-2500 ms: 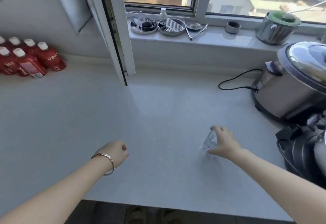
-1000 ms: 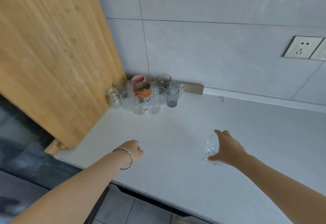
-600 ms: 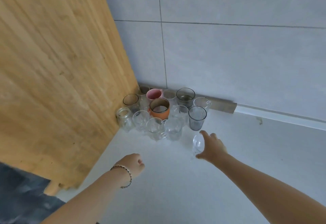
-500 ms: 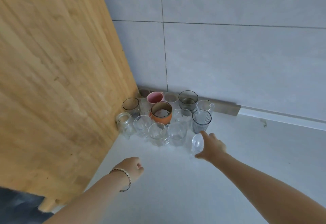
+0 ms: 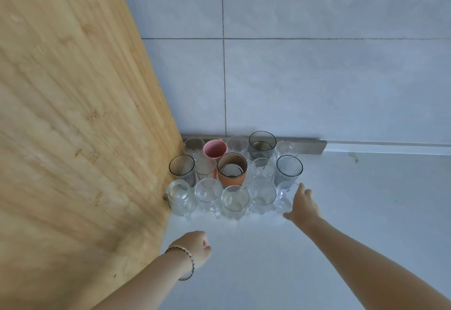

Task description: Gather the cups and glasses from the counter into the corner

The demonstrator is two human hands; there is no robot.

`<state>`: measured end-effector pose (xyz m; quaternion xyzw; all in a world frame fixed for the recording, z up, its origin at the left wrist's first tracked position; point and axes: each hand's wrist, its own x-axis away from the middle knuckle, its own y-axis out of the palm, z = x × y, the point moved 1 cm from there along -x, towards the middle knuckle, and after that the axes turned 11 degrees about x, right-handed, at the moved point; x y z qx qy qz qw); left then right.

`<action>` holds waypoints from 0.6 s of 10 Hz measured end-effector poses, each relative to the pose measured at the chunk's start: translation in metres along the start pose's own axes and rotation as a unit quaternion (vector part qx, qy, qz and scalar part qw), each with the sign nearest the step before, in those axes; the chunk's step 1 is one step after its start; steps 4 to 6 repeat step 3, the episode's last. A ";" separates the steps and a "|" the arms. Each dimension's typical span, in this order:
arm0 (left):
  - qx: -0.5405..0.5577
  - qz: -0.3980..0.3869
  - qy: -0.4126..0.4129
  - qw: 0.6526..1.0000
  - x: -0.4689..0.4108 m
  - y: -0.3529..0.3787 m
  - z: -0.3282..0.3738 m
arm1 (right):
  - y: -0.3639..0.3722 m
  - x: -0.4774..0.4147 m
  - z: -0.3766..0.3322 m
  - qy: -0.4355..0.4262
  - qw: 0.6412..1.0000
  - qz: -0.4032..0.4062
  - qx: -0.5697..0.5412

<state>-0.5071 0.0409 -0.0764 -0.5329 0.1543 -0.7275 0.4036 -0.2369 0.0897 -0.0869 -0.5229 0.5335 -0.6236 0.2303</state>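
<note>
Carried across, our clear glass (image 5: 284,198) now stands upright at the cluster's front-right end, just left of our right hand (image 5: 302,204), fingers wrapped round it; left hand (image 5: 195,248) fisted, empty.

Pale grey-white counter (image 5: 341,224), matte, running into a corner. Cluster of cups and glasses stands upright there, packed touching, roughly three rows. Back row: pink cup (image 5: 214,148), smoked glass tumbler (image 5: 262,144). Middle: orange cup (image 5: 231,172), ribbed grey glass (image 5: 288,169) at right, another ribbed grey glass (image 5: 182,168) at left. Front: clear glass jar (image 5: 177,197), clear glass mugs (image 5: 234,202), small clear glass (image 5: 284,197) at right end
</note>
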 end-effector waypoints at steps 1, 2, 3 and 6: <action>-0.010 -0.015 0.014 1.000 -0.004 -0.002 0.007 | 0.001 0.010 0.011 0.005 0.999 -0.005 0.043; -0.043 -0.048 0.021 0.998 -0.002 -0.005 0.025 | -0.011 0.022 0.026 -0.005 0.992 -0.035 0.119; -0.105 -0.075 0.021 0.991 0.002 -0.012 0.049 | -0.026 0.038 0.037 -0.044 0.978 -0.103 0.174; -0.105 -0.075 0.021 0.991 0.002 -0.012 0.049 | -0.026 0.038 0.037 -0.044 0.978 -0.103 0.174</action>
